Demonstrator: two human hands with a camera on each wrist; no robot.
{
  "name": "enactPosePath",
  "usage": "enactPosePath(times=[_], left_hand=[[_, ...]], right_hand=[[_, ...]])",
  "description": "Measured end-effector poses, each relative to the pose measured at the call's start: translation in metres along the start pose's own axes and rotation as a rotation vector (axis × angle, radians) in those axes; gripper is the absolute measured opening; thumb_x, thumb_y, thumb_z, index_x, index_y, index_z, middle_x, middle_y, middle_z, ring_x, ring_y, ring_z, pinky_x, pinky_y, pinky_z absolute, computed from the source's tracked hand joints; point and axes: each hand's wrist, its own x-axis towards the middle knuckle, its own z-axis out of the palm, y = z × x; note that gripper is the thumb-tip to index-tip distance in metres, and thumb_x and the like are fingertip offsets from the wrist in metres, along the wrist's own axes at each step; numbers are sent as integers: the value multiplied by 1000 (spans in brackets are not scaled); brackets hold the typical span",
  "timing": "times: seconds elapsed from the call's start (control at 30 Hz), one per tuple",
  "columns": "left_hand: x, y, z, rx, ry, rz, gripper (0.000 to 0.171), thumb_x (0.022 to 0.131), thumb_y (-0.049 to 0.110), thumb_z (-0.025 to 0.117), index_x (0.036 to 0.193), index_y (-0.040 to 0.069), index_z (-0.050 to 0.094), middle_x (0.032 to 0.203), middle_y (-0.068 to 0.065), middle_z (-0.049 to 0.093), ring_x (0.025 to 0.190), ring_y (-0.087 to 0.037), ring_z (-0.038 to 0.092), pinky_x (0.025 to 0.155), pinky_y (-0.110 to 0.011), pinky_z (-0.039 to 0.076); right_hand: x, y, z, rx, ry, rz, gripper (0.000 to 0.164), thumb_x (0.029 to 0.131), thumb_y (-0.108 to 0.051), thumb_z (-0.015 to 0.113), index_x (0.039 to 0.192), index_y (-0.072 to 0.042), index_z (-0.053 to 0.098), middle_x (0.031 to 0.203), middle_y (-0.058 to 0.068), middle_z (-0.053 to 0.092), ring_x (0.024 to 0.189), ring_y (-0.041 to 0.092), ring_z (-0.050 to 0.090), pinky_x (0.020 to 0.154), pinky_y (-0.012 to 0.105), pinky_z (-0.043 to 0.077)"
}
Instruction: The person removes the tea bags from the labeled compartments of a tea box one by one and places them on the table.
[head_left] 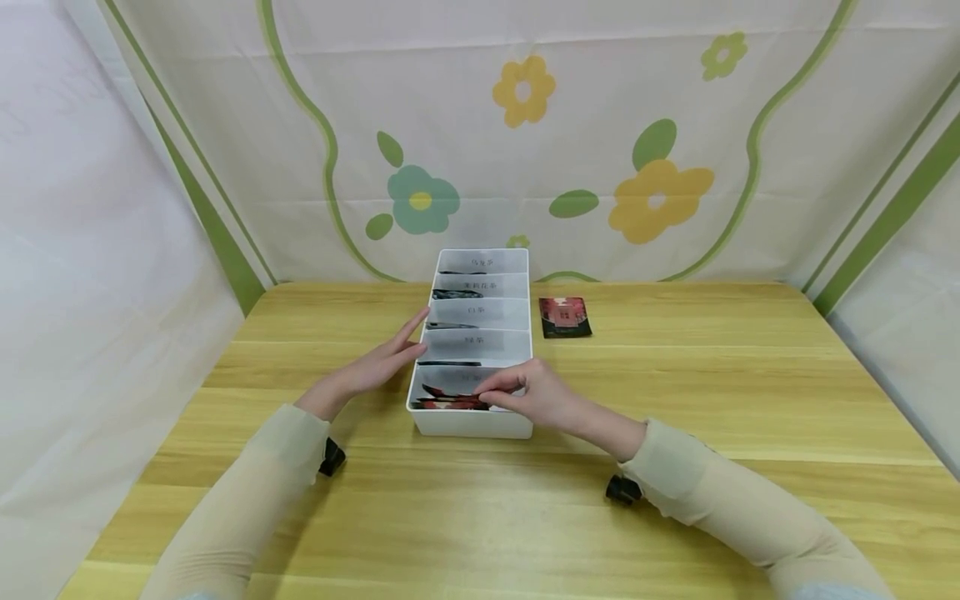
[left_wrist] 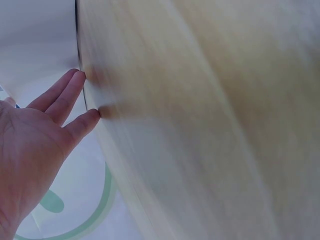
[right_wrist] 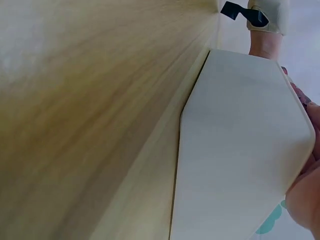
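Note:
A long white box (head_left: 474, 425) stands on the table, split by dividers into several compartments with labels in tea names. In its nearest compartment are red and black tea sachets (head_left: 452, 403). My right hand (head_left: 542, 395) reaches over the right rim and pinches the edge of a sachet there between thumb and fingers. In the right wrist view, the box's white end wall (right_wrist: 240, 145) hides most of that compartment. My left hand (head_left: 378, 364) is at the box's left side, fingers extended, fingertips touching its wall. Another red and black sachet (head_left: 565, 317) lies flat right of the box.
Dark packets (head_left: 457, 294) stick up in the farther compartments. Behind the box, a white cloth with flowers (head_left: 525, 92) hangs along the back edge of the wooden table (head_left: 480, 508). White cloth (head_left: 82, 333) also closes off the left side.

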Motion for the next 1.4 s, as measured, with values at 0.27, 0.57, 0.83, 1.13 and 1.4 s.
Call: enactPosePath(times=[0.27, 0.57, 0.83, 1.13, 1.4], left_hand=[[-1, -1, 1, -9, -1, -2, 63, 106, 36, 36, 157, 32, -2, 162, -6, -2, 136, -42, 30, 109, -60, 20], [-1, -3, 1, -8, -5, -6, 64, 105, 40, 36, 157, 33, -2, 162, -5, -3, 137, -42, 29, 109, -61, 19], [-1, -3, 2, -8, 3, -14, 64, 105, 39, 38, 156, 37, -1, 162, 1, -4, 138, -39, 28, 110, -58, 20], [0, -2, 1, -6, 1, 5, 64, 106, 39, 36, 157, 33, -2, 162, -6, -3, 137, -42, 29, 109, -61, 20], [0, -3, 0, 11, 0, -2, 64, 105, 40, 36, 157, 34, -2, 162, -5, -2, 136, -41, 30, 109, -60, 22]], right_hand=[[-1, -3, 0, -16, -13, -17, 10, 88, 1, 68, 95, -1, 76, 90, 5, 73, 80, 7, 67, 67, 32, 56], [-3, 0, 4, -31, 136, -60, 10, 88, 3, 67, 94, -1, 74, 91, 6, 73, 77, 13, 68, 66, 30, 56], [0, 0, -4, -55, 258, -151, 13, 85, 9, 68, 93, -1, 74, 89, 7, 72, 72, 19, 69, 60, 33, 56], [3, -10, -29, -108, 376, -250, 15, 84, 10, 69, 92, -1, 73, 87, 8, 72, 67, 18, 68, 60, 26, 55], [-2, -17, -56, -91, 450, -191, 12, 85, 9, 69, 93, 2, 73, 87, 13, 70, 64, 22, 67, 60, 22, 53]])
